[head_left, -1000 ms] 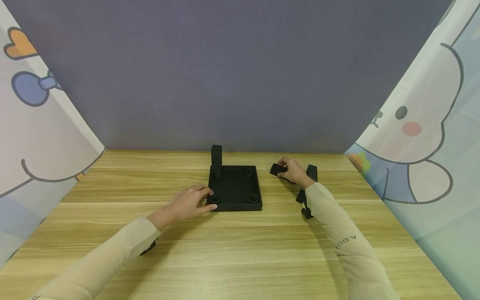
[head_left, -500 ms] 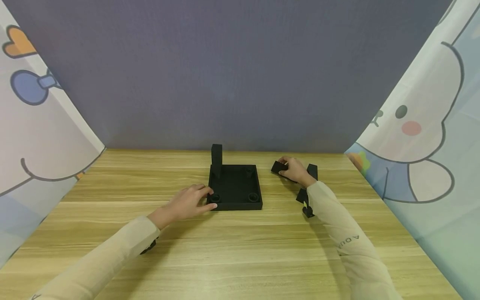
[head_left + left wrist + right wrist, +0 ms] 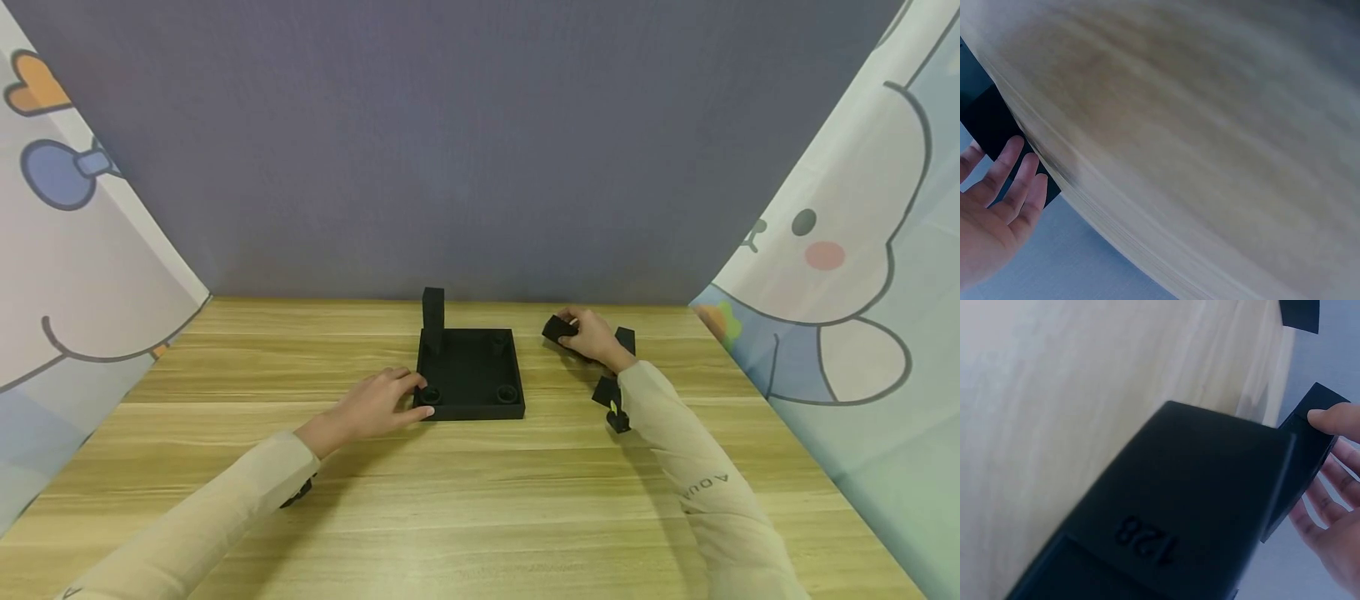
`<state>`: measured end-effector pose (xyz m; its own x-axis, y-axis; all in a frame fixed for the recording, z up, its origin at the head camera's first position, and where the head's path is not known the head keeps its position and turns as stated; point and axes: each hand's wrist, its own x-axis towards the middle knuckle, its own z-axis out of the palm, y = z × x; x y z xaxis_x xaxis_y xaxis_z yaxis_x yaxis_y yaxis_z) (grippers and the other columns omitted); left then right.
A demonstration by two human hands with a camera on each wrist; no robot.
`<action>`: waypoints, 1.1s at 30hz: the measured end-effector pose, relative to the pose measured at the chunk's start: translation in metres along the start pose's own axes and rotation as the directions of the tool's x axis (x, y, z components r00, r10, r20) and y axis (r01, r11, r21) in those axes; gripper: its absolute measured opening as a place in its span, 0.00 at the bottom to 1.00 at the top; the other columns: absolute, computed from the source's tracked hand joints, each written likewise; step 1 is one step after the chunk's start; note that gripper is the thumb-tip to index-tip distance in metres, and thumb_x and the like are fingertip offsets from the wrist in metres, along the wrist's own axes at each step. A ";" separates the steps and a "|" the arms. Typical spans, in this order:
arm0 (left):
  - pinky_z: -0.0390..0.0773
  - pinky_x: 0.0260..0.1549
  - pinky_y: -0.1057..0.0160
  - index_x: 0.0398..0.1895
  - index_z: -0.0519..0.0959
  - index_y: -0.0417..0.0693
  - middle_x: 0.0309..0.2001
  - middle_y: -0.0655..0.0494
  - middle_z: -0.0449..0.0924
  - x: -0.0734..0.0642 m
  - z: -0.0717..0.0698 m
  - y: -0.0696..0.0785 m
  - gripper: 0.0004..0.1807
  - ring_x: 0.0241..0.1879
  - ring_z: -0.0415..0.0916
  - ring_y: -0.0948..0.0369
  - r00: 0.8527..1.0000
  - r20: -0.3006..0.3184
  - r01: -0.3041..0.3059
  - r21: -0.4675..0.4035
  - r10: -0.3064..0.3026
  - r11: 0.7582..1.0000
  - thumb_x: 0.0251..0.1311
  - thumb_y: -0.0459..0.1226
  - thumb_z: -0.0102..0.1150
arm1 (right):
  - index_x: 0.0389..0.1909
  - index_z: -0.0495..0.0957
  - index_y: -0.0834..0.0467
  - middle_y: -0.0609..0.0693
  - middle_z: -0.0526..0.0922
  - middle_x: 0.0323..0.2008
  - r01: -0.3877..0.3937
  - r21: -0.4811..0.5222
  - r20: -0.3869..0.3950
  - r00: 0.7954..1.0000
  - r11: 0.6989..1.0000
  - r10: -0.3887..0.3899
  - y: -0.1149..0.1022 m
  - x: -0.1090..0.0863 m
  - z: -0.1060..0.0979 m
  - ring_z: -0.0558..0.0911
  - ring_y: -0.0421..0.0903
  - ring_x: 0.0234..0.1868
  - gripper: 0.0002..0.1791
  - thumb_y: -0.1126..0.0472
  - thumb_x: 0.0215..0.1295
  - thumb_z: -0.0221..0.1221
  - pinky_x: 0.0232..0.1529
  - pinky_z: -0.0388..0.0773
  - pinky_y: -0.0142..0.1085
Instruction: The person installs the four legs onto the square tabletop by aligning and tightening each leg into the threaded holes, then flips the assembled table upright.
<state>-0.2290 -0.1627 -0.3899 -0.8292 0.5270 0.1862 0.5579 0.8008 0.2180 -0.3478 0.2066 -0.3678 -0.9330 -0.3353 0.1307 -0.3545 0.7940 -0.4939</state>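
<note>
A square black tray with round sockets at its corners lies on the table. A black block stands upright at its back left corner. My left hand rests against the tray's front left corner, thumb by the front wall; in the left wrist view, its extended fingers touch the black side. To the right of the tray, my right hand pinches a long black block between thumb and fingers. That block is tilted, and the hand covers part of it.
Near the right forearm lie another black block, a black piece and a small dark item with a yellow-green bit. A block marked 128 looms large in the right wrist view. A dark panel stands behind the table.
My right hand has tilted the black block it pinches and shifted it very slightly. The left hand and the tray stay where they were.
</note>
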 end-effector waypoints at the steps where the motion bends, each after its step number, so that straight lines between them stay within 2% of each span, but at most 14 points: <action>1: 0.76 0.32 0.61 0.47 0.76 0.50 0.43 0.53 0.78 0.000 0.000 0.000 0.25 0.36 0.75 0.61 1.000 0.001 0.000 0.001 0.000 1.000 0.57 0.58 0.53 | 0.56 0.69 0.65 0.64 0.74 0.50 0.000 0.006 -0.003 1.000 1.000 0.000 0.000 0.000 -0.001 0.74 0.59 0.49 0.24 0.65 0.58 0.59 0.49 0.72 0.51; 13: 0.75 0.29 0.63 0.47 0.76 0.51 0.42 0.54 0.78 0.001 -0.001 -0.001 0.25 0.33 0.74 0.64 1.000 0.009 0.005 -0.003 -0.004 1.000 0.56 0.58 0.53 | 0.57 0.68 0.65 0.63 0.73 0.52 -0.005 0.065 -0.016 1.000 0.998 0.006 -0.001 0.000 -0.009 0.74 0.60 0.50 0.25 0.65 0.59 0.59 0.49 0.73 0.51; 19: 0.75 0.30 0.63 0.47 0.76 0.50 0.42 0.54 0.78 0.001 0.001 -0.002 0.25 0.33 0.73 0.64 1.000 0.001 -0.012 -0.003 0.012 1.000 0.57 0.58 0.53 | 0.56 0.67 0.66 0.64 0.72 0.51 -0.001 0.145 -0.036 0.999 0.989 0.006 -0.001 -0.001 -0.014 0.74 0.61 0.50 0.24 0.67 0.58 0.59 0.47 0.74 0.51; 33: 0.74 0.29 0.65 0.46 0.77 0.50 0.40 0.55 0.78 0.001 0.002 -0.003 0.26 0.31 0.72 0.66 1.000 -0.014 -0.021 0.007 0.021 1.000 0.56 0.59 0.53 | 0.54 0.69 0.65 0.63 0.73 0.50 -0.003 0.225 -0.140 0.990 0.974 0.035 0.000 0.000 -0.019 0.75 0.61 0.51 0.23 0.67 0.56 0.61 0.48 0.75 0.52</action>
<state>-0.2320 -0.1638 -0.3922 -0.8169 0.5393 0.2045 0.5746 0.7918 0.2073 -0.3494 0.2161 -0.3518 -0.9443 -0.2333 0.2322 -0.3291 0.6602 -0.6752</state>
